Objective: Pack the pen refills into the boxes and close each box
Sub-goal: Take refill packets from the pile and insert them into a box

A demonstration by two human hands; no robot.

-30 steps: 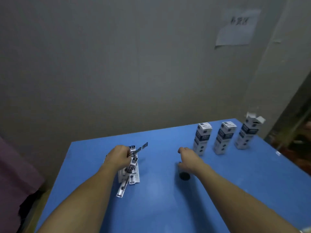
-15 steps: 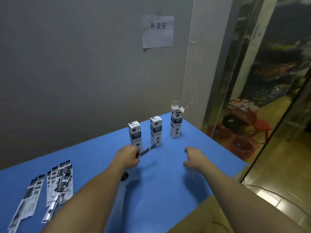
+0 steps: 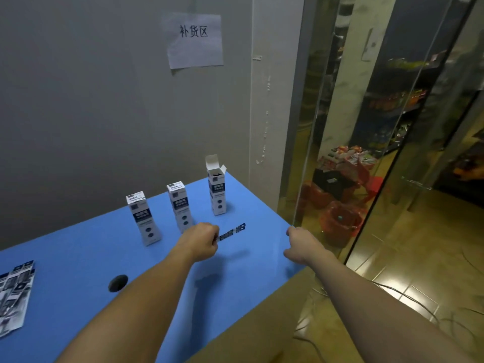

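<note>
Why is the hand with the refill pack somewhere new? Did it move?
Yes. The left hand carried the refill pack away from the refill pile toward the three boxes; it is now in front of the middle box.

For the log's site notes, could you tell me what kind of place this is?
Probably a shop's stockroom or restocking corner: a paper sign on the wall, a blue table with product boxes, and shelves of goods behind the glass door.
</note>
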